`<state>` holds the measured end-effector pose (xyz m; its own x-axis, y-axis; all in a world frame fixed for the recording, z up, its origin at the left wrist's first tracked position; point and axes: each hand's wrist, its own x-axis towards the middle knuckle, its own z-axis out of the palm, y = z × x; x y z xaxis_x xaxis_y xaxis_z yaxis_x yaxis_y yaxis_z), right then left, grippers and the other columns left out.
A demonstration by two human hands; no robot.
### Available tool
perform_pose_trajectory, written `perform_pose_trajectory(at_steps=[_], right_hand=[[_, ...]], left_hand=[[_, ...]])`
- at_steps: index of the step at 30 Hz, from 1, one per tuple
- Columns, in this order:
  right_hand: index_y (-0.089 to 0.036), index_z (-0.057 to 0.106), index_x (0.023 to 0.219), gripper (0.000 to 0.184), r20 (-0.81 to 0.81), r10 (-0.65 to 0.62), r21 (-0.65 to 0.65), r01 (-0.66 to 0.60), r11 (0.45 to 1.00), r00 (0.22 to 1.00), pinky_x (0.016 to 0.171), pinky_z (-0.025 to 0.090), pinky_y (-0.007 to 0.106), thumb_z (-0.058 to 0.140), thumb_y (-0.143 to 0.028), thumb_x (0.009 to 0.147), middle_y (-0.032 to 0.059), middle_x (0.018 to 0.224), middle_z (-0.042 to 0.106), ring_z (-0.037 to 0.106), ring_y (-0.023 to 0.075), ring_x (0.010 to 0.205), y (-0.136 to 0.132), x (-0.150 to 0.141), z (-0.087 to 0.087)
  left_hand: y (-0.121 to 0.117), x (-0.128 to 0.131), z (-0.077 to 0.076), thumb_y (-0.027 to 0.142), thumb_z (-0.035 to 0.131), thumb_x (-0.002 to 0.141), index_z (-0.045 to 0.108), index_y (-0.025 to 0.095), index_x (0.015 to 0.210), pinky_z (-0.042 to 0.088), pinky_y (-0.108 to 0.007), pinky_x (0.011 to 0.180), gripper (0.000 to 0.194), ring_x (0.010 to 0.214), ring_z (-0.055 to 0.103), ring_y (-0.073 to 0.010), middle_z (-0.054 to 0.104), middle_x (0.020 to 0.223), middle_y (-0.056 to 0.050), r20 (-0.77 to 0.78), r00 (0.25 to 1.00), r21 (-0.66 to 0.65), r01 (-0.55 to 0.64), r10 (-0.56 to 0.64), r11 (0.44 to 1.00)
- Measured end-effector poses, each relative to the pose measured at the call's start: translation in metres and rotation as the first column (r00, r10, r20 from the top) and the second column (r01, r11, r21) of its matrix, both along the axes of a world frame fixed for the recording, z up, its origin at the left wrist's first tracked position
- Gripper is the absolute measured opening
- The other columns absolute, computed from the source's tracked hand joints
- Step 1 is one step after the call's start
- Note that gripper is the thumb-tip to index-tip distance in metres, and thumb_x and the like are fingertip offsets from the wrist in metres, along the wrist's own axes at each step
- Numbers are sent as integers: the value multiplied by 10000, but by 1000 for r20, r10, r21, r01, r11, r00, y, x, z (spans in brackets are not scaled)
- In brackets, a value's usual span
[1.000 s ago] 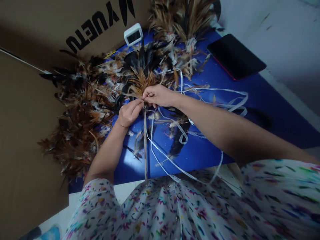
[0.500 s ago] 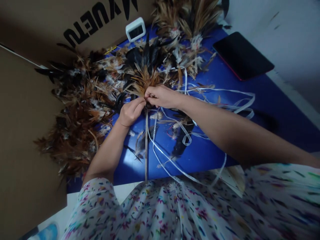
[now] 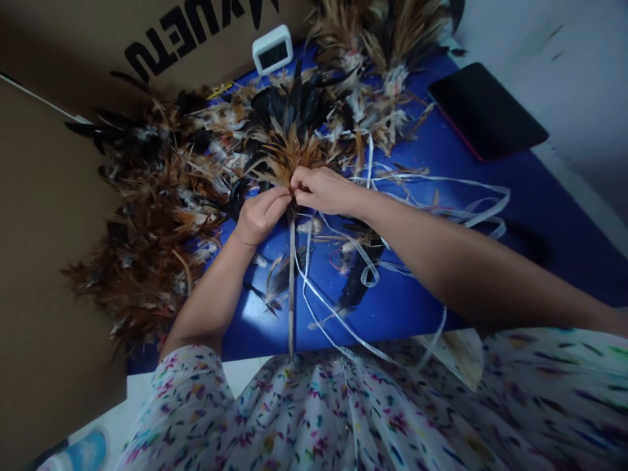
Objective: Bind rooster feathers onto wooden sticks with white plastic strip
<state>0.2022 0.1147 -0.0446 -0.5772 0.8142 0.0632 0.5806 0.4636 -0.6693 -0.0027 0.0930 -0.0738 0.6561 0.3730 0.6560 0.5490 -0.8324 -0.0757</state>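
Brown and black feathers fan out from the top of a thin stick (image 3: 292,288), making a feather duster (image 3: 292,149) whose lower end reaches my clothing. My left hand (image 3: 262,212) pinches at the base of the feathers, from the left of the stick. My right hand (image 3: 321,190) is closed at the same spot from the right, fingertips almost meeting the left ones. What exactly lies between the fingertips is too small to tell. A white ribbon (image 3: 333,311) trails below the hands and loops off to the right over the blue table (image 3: 260,327).
Loose feathers (image 3: 157,242) are heaped along the left and back. Feather bundles (image 3: 383,46) lie at the back right. A white digital clock (image 3: 272,50) stands before a cardboard box (image 3: 88,39). A dark tablet (image 3: 488,111) rests by the wall on the right.
The view has shifted slightly, so the table items appear a little to the right. Both hands stay at the base of the feathers, with hardly any change in their grip.
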Motion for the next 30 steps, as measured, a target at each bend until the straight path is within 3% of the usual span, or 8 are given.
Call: perform_pose_trajectory(at_steps=[4, 14, 21, 27, 30], right_hand=[[-130, 659, 979, 219, -64, -3, -22, 2, 1000, 998, 680, 365, 256, 505, -152, 825, 38, 823, 678, 544, 132, 685, 1, 1, -1], [-155, 593, 867, 121, -155, -19, -140, -3, 990, 988, 623, 413, 230, 495, -113, 810, -22, 619, 614, 562, 104, 546, -2, 2, 2], [-182, 510, 805, 101, -245, -31, -237, -29, 971, 969, 493, 393, 196, 493, -85, 786, -42, 581, 604, 542, 79, 455, 0, 2, -3], [-196, 497, 815, 111, -297, -59, -289, -30, 957, 953, 443, 379, 190, 514, -89, 789, -49, 589, 608, 535, 76, 443, 1, 1, -8], [-201, 514, 878, 137, -332, -77, -338, -42, 940, 940, 453, 399, 202, 542, -100, 790, -55, 599, 609, 548, 87, 455, 1, 2, -9]], left_hand=[[0, 3, 1, 182, 537, 945, 676, 155, 964, 550, -218, 795, 142, 899, 695, -113, 739, 968, -63, 21, 1000, 49, -14, 13, 999], [2, 0, 2, 216, 550, 946, 702, 152, 950, 555, -215, 780, 166, 892, 710, -111, 758, 956, -71, 42, 999, 13, -6, 5, 1000], [2, -4, -3, 275, 508, 970, 712, 165, 966, 560, -246, 821, 232, 949, 710, -124, 752, 1008, -87, 38, 999, -186, -24, 31, 982], [3, -3, -4, 232, 524, 960, 709, 158, 995, 551, -221, 829, 202, 937, 700, -109, 749, 1002, -77, 62, 998, -69, 26, -22, 997], [3, -2, -3, 254, 517, 965, 705, 164, 983, 547, -223, 827, 210, 928, 699, -109, 746, 999, -72, 68, 998, -117, 18, -10, 993]])
